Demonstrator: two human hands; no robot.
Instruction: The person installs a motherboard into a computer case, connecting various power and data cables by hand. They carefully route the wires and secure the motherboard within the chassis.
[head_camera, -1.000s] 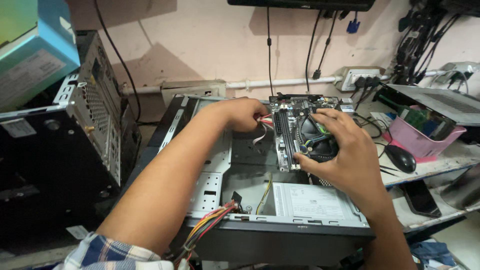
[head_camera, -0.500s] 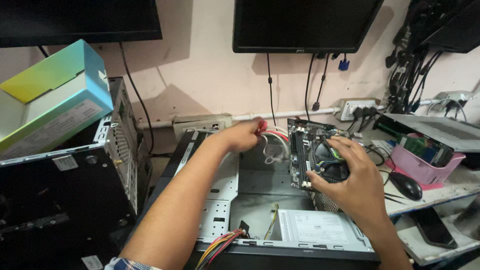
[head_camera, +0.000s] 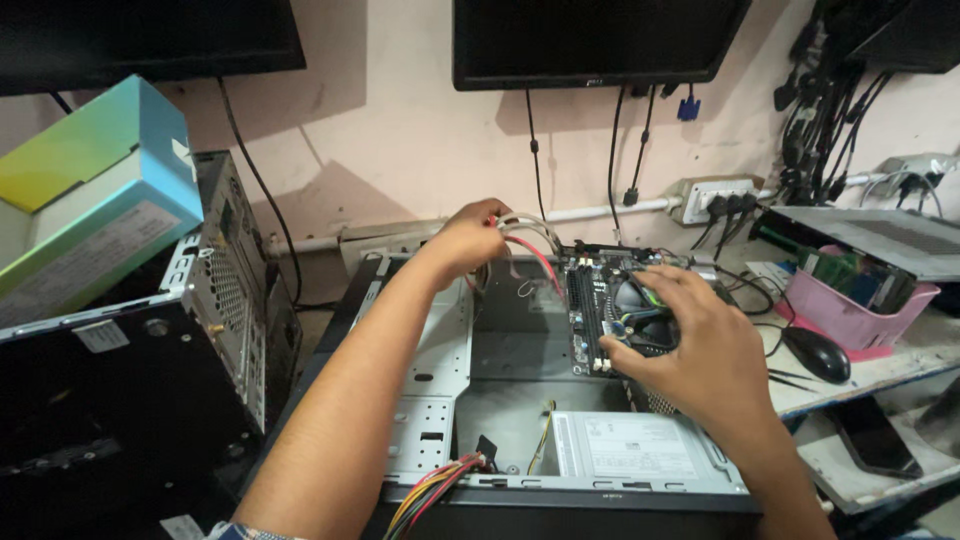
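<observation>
An open desktop computer case (head_camera: 445, 350) lies on its side in front of me. My left hand (head_camera: 470, 238) is raised over its far edge, closed on a bundle of red and grey cables (head_camera: 528, 240) that it lifts clear of the inside. My right hand (head_camera: 700, 345) grips the motherboard (head_camera: 590, 310) by its black cooler fan (head_camera: 640, 300), fingers wrapped over the fan and the board's near edge. The board sits tilted in the right half of the case. A grey power supply (head_camera: 625, 447) lies at the case's near right.
A second black case (head_camera: 130, 380) stands at the left with a blue and green box (head_camera: 90, 190) on top. Two monitors (head_camera: 590, 40) hang on the wall. A pink tray (head_camera: 850, 300), a black mouse (head_camera: 818, 353), a phone (head_camera: 872, 437) and a power strip (head_camera: 715, 198) lie to the right.
My left hand has risen from inside the case to above its far edge, pulling the cables up. The view has tilted upward. My right hand stays on the fan.
</observation>
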